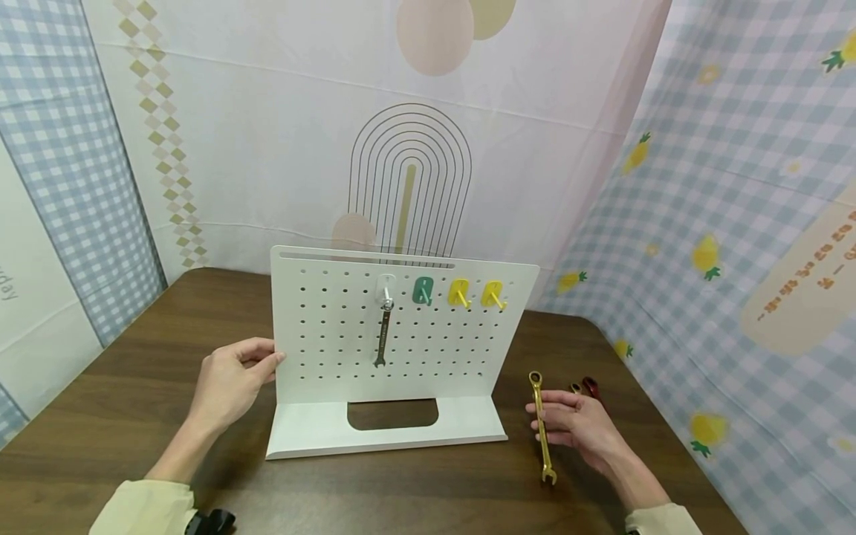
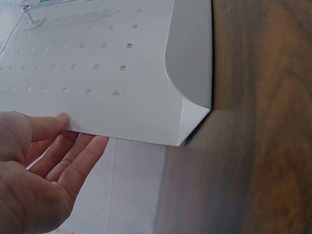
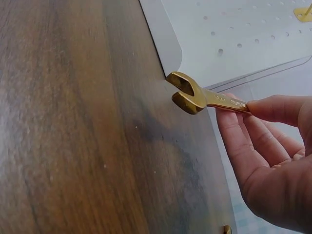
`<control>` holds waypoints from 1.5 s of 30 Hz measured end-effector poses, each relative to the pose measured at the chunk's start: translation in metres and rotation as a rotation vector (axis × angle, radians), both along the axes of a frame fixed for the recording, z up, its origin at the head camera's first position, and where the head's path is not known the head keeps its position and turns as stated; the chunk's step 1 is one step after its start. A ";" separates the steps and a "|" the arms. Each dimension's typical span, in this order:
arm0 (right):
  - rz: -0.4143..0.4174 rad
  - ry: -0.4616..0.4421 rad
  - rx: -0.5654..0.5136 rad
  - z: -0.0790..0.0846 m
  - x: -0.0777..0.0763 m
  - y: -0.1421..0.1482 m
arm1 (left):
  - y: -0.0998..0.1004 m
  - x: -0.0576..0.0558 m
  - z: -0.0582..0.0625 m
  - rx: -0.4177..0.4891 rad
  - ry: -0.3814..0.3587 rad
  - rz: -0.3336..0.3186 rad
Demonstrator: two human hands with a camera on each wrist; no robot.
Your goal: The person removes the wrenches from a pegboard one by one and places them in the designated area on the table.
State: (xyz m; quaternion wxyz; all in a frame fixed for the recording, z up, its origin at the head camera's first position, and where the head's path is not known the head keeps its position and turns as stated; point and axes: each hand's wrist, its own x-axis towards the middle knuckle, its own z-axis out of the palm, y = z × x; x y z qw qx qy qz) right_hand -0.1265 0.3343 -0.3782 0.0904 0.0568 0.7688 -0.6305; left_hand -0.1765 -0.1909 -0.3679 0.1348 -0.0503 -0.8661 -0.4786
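A white pegboard (image 1: 334, 327) stands upright on its base on the table. The left hand (image 1: 230, 379) pinches the board's left edge, thumb on the front face and fingers behind, as the left wrist view shows. In the right hand (image 1: 582, 427) is a gold combination wrench (image 1: 542, 435), pinched at its shaft between thumb and fingers, ring end up and open end down. The wrench is beside the board's right side; its open end (image 3: 187, 92) faces the camera in the right wrist view. A dark silver wrench (image 1: 383, 338) hangs from the white hook (image 1: 386, 288) on the board.
To the right of the white hook are a green hook (image 1: 423, 290) and two yellow hooks, one (image 1: 458, 293) beside the other (image 1: 493, 294). Behind the right hand lie a red wrench (image 1: 591, 386) and another small ring end (image 1: 576, 388), partly hidden. Patterned cloth (image 1: 267, 134) hangs around the brown table (image 1: 301, 490).
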 end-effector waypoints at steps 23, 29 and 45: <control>-0.038 -0.016 0.011 -0.002 0.001 0.017 | 0.000 0.001 -0.001 0.018 -0.032 -0.001; -0.035 -0.036 -0.002 -0.002 0.001 0.021 | 0.000 0.001 -0.001 0.022 -0.033 0.003; -0.053 -0.071 0.003 -0.002 0.000 0.034 | 0.000 0.000 -0.001 0.006 -0.013 0.009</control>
